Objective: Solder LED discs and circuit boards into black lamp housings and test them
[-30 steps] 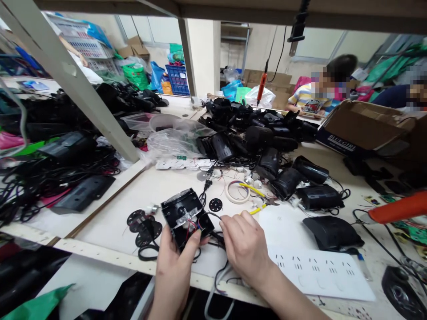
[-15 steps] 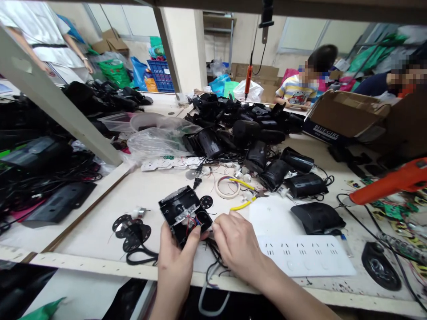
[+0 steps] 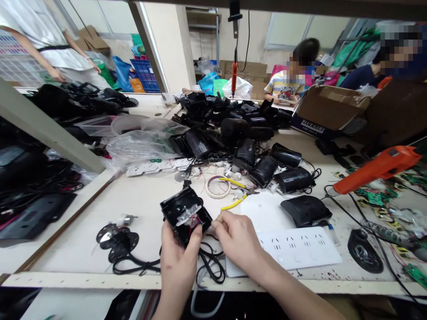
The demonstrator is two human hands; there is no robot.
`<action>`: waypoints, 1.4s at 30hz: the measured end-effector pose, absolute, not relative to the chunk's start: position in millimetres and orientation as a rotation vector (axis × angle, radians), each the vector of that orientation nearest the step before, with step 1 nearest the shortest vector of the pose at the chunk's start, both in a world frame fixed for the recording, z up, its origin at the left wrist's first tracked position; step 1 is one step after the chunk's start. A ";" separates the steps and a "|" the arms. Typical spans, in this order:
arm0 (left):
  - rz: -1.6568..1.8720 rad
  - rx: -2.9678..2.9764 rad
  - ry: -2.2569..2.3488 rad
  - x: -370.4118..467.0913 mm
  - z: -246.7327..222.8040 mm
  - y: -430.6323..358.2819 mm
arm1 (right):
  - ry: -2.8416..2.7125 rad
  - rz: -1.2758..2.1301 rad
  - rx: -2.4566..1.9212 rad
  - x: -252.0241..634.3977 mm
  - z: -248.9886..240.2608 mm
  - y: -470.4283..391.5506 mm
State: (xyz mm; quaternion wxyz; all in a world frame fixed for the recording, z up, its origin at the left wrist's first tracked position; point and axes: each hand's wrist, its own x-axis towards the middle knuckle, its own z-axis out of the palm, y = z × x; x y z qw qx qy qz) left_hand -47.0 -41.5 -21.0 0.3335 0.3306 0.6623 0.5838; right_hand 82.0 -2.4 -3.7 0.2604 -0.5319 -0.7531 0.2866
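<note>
My left hand (image 3: 182,251) is closed around a black plastic housing (image 3: 176,203), its thumb over the near side. The housing's open inside faces up, showing a clear plastic part (image 3: 188,214) and thin red and blue wires (image 3: 193,222). At the housing's right corner my right hand (image 3: 235,238) is closed with fingers pinched; whatever lies between the fingertips is hidden. A black cord (image 3: 213,266) loops on the table edge below the housing. Left of my hands lie perforated black discs (image 3: 130,241) and a small motor (image 3: 126,220).
Yellow-handled pliers (image 3: 233,202) and a tape roll (image 3: 217,187) lie beyond my hands. A white power strip (image 3: 296,251) is at right, near an orange electric screwdriver (image 3: 376,171). Black housings (image 3: 263,171) pile up behind. Two people sit across the table; another person stands at far left.
The view has shifted to the right. The housing is tilted differently in my left hand, and the cord below it now spreads in wider loops. My right hand stays at its corner.
</note>
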 end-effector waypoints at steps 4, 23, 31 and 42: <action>1.511 0.884 1.780 -44.3 -18.7 -38.9 | -1.929 0.680 -1.327 81.9 -9.9 -7.6; 1.410 1.078 1.993 -36.5 -13.9 -40.1 | -1.028 1.715 -1.147 74.4 -10.5 2.9; 1.381 0.969 1.894 -42.6 -13.3 -37.5 | -1.456 1.188 -1.117 75.2 -6.7 -3.3; 1.446 0.692 1.569 -48.5 -4.6 -36.7 | -2.100 0.490 -0.831 85.3 -10.3 -9.9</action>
